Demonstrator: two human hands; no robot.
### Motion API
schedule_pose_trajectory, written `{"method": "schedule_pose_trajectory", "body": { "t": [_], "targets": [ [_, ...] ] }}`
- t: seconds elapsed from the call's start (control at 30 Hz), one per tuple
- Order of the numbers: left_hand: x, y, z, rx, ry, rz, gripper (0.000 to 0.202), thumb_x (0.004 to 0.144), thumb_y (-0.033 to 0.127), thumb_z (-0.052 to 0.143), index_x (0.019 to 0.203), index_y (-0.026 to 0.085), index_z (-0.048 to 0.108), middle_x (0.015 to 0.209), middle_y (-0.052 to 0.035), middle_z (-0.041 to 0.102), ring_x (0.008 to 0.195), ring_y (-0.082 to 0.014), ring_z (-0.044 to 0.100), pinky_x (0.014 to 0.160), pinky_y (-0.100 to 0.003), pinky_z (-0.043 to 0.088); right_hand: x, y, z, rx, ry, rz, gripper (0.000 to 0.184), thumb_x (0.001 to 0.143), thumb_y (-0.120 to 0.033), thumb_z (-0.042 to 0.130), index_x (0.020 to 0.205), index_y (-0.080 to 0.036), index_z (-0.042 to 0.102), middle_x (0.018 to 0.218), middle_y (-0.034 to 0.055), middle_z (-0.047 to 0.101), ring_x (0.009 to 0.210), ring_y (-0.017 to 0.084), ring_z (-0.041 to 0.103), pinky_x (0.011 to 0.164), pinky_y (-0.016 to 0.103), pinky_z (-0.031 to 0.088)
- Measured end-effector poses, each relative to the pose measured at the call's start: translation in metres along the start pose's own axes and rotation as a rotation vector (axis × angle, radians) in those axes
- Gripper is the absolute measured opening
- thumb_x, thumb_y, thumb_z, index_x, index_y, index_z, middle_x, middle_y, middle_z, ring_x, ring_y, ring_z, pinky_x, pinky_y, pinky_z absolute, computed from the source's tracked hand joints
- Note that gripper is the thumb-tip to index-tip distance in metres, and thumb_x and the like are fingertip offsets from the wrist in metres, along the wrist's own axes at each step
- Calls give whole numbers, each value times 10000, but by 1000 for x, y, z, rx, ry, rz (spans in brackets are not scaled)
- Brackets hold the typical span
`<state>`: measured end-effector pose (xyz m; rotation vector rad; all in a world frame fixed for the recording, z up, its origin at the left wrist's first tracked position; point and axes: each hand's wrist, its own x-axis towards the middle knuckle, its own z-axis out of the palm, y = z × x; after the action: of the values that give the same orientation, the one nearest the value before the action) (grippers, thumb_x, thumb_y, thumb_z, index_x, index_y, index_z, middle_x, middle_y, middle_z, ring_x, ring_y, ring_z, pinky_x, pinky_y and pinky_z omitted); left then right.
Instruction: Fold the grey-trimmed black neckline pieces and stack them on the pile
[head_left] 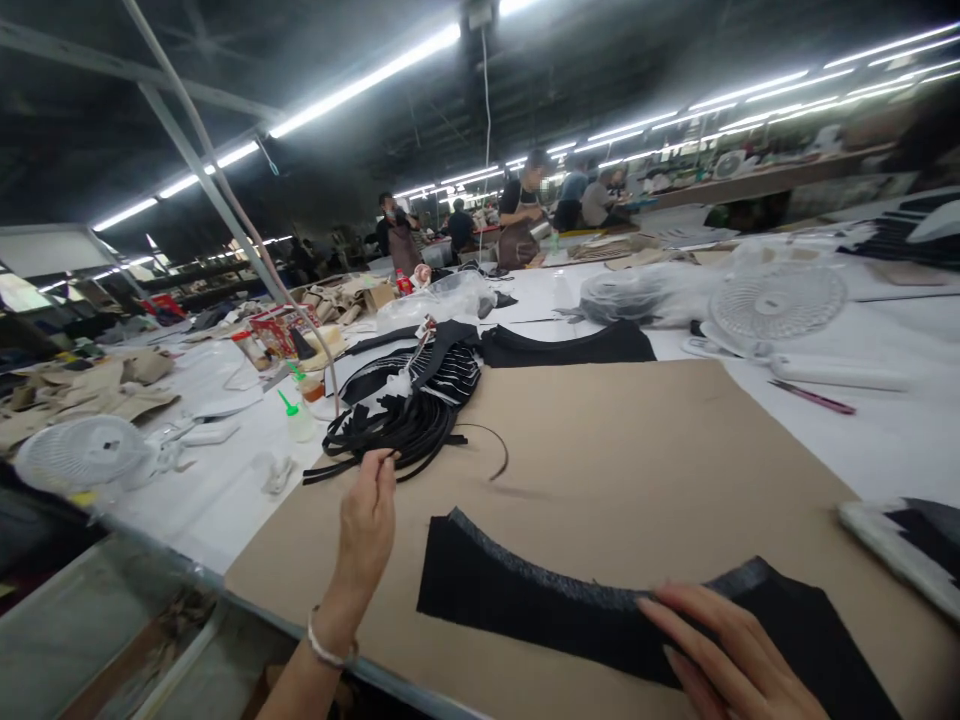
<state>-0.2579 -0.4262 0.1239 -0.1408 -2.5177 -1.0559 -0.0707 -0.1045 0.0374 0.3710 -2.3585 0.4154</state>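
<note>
My left hand [367, 515] is raised above the near-left of the brown board, thumb and fingers pinched. A thin black strip [495, 445] seems to run from these fingers and curls in the air over the board; its course past the bundle is hard to follow. Just behind lies a bundle of black strips [390, 425]. My right hand [727, 640] rests with stretched fingers on a curved black fabric piece [525, 595], fingertips at its fuzzy grey inner edge. The piece lies flat on the brown board [600, 450].
Another black piece [570, 345] lies behind the board. White fans stand left [86, 452] and right [776, 305]. Small green-tipped bottles [298, 415] are beside the bundle. Tweezers [814, 397] lie at right, and a white-and-black pad [904, 550] at the near right. People work farther back.
</note>
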Motion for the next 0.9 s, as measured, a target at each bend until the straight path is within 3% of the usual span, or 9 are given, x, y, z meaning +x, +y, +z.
{"method": "schedule_pose_trajectory", "body": {
  "t": [0.17, 0.23, 0.3, 0.43, 0.53, 0.6, 0.7, 0.8, 0.9],
  "targets": [
    [-53, 93, -3, -282, -354, 333, 354, 969, 397, 387, 964, 172, 661, 766, -15, 613, 705, -137, 564, 657, -218, 422, 102, -46, -38, 165, -85, -54, 502, 946, -290, 472, 1442, -258, 403, 1389, 76, 507, 1307, 270, 432, 1114, 463, 318],
    [-67, 116, -6, -422, -480, 399, 290, 966, 353, 422, 960, 185, 658, 805, -13, 627, 749, -133, 577, 699, -210, 433, 133, -61, -60, 363, -254, 29, 445, 974, -366, 417, 1405, -261, 455, 1317, 74, 567, 1237, 261, 497, 1061, 440, 381],
    [-73, 127, -12, -529, -593, 358, 241, 961, 343, 443, 977, 204, 638, 848, -4, 634, 790, -130, 581, 729, -203, 434, 151, -72, -83, 604, -503, 212, 400, 1002, -399, 336, 1327, -273, 534, 1117, 43, 662, 1061, 207, 599, 929, 333, 480],
    [-74, 123, -20, -432, -979, 189, 261, 929, 405, 491, 858, 196, 629, 771, 15, 597, 739, -121, 532, 665, -195, 392, 144, -79, -112, 750, -829, 529, 377, 972, -435, 381, 1074, -215, 669, 937, 30, 668, 881, 179, 604, 784, 243, 478],
    [-77, 105, -16, -244, -1154, 45, 245, 884, 394, 536, 804, 187, 640, 731, 22, 568, 734, -128, 506, 646, -210, 358, 118, -72, -107, 667, -984, 699, 279, 899, -343, 471, 854, -188, 697, 814, 26, 642, 769, 168, 577, 664, 217, 440],
    [-80, 90, -10, -153, -1173, -14, 192, 854, 345, 542, 817, 190, 649, 763, 21, 585, 782, -142, 521, 686, -220, 360, 99, -64, -93, 581, -1036, 783, 212, 841, -270, 503, 777, -178, 683, 747, 18, 610, 716, 159, 552, 606, 215, 396],
    [-79, 70, 2, -43, -1150, -7, 173, 829, 300, 506, 780, 184, 624, 778, 16, 602, 817, -161, 541, 734, -246, 369, 76, -49, -65, 497, -998, 825, 158, 800, -261, 530, 719, -172, 632, 693, -5, 552, 674, 140, 502, 547, 218, 314],
    [-72, 59, 10, 98, -1093, 53, 155, 813, 245, 458, 715, 186, 562, 740, 11, 586, 779, -166, 539, 728, -277, 375, 64, -34, -43, 555, -977, 797, 177, 802, -262, 517, 671, -167, 587, 613, -35, 482, 606, 112, 431, 516, 226, 252],
    [-67, 59, 8, 218, -1079, 197, 178, 829, 215, 432, 709, 195, 563, 802, -3, 617, 832, -178, 552, 834, -331, 385, 61, -25, -34, 638, -958, 796, 144, 768, -217, 520, 648, -159, 574, 580, -49, 451, 587, 98, 396, 517, 224, 246]
  ]
}}
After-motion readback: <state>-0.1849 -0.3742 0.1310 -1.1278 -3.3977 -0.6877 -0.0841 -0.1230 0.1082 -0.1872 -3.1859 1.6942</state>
